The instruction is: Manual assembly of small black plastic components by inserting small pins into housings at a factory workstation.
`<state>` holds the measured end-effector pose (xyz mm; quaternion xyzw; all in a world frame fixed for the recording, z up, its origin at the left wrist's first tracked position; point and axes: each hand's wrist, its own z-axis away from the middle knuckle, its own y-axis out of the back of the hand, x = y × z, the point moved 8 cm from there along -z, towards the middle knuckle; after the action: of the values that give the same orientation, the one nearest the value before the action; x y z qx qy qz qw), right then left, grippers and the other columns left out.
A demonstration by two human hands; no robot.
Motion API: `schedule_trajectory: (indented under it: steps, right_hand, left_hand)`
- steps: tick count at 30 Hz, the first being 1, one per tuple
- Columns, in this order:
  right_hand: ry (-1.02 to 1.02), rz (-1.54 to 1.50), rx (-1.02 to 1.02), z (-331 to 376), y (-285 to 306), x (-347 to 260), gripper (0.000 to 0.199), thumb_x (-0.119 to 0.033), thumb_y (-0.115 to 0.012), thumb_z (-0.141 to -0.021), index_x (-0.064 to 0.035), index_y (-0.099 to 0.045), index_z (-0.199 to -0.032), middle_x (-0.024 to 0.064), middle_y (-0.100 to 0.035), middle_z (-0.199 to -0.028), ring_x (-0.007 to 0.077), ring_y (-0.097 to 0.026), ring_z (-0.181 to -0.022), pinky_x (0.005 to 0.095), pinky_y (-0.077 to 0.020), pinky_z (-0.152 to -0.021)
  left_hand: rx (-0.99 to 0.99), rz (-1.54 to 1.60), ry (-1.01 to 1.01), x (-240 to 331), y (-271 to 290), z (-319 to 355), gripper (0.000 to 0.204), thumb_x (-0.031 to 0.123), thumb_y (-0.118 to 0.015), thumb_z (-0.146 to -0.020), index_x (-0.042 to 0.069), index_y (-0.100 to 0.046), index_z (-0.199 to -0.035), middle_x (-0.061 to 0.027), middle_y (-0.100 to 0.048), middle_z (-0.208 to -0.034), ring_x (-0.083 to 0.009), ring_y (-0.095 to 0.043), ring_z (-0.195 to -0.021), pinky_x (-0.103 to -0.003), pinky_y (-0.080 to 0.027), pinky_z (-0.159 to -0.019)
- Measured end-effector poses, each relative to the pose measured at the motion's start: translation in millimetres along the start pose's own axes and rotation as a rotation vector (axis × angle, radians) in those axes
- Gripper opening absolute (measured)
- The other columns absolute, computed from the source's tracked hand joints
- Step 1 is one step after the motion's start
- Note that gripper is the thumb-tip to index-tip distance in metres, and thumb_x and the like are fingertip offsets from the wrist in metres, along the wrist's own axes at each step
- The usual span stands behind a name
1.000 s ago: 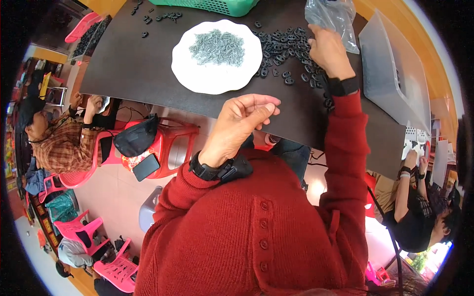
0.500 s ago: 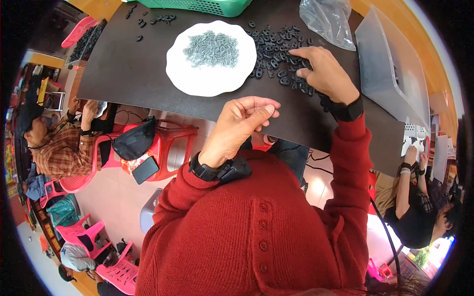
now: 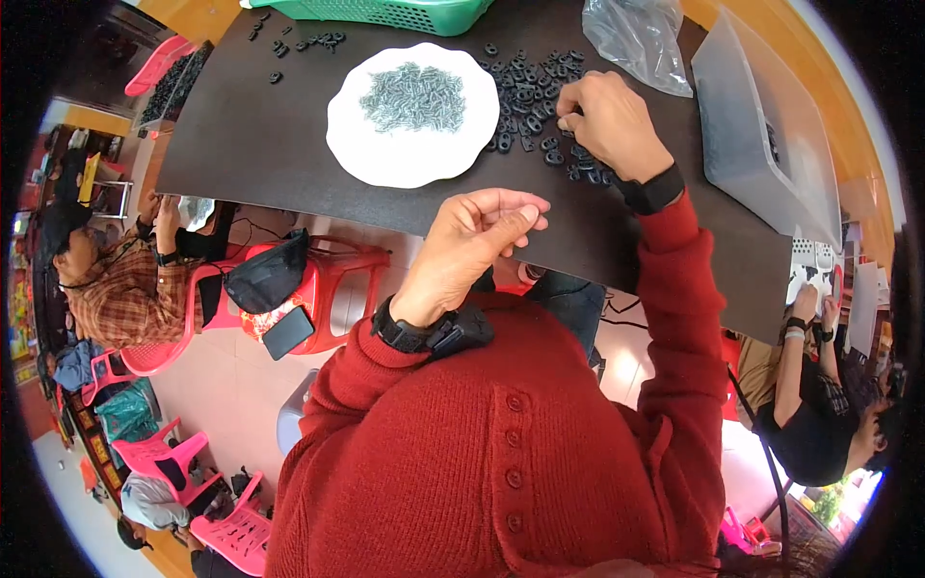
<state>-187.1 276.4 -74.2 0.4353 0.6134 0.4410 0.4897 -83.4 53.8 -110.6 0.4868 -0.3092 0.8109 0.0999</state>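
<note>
My left hand [image 3: 472,241] hovers over the table's near edge, thumb and forefinger pinched together; whatever is between them, if anything, does not show. My right hand [image 3: 612,125] reaches down at the right side of a pile of small black plastic cord-lock pieces [image 3: 525,91], many oval with two holes. Its thumb and forefinger close in on the pieces, and what sits between the tips cannot be made out. Left of the pile, a white scalloped plate [image 3: 409,164] carries a heap of small metal springs [image 3: 414,96].
A green plastic basket [image 3: 405,14] stands at the far edge of the dark table [image 3: 251,144]. Toward the right are a clear plastic bag [image 3: 636,43] and a translucent bin [image 3: 761,135]. Scattered black pieces [image 3: 318,40] lie far left. Other people sit at both sides.
My right hand has shifted slightly left and away from me, and its spread fingers have drawn together at the black pieces. My left hand keeps its pinch in nearly the same place.
</note>
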Motion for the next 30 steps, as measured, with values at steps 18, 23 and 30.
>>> schedule_trajectory:
  steps: [18,23,30]
  right_hand:
    - [-0.344,-1.113,0.140,115,69,-2,0.024,-0.018,-0.077,-0.105,0.0044,-0.081,-0.113,0.0021,-0.081,-0.101,0.0067,-0.069,-0.092,0.0262,-0.0554,-0.086]
    - [-0.393,-1.423,0.104,170,73,-32,0.023,-0.019,-0.074,-0.108,0.0031,-0.079,-0.115,0.0089,-0.080,-0.124,0.0096,-0.067,-0.107,0.0293,-0.0503,-0.101]
    - [-0.410,-1.407,0.155,204,78,-24,0.019,-0.013,-0.075,-0.108,0.0038,-0.080,-0.114,0.0031,-0.080,-0.103,0.0078,-0.070,-0.095,0.0260,-0.0559,-0.089]
  left_hand:
    - [0.067,0.141,-0.122,10,-43,1,0.025,0.019,-0.072,-0.111,0.001,-0.080,-0.125,-0.0052,-0.083,-0.108,-0.0051,-0.066,-0.082,-0.022,-0.053,-0.075]
    - [0.021,0.081,-0.172,24,-81,8,0.027,0.027,-0.072,-0.113,0.003,-0.081,-0.121,-0.0056,-0.083,-0.106,-0.0057,-0.067,-0.082,-0.023,-0.055,-0.077]
    - [-0.055,0.041,-0.091,10,-110,13,0.030,0.032,-0.072,-0.114,0.003,-0.083,-0.109,-0.0056,-0.084,-0.101,-0.0047,-0.066,-0.077,-0.022,-0.053,-0.072]
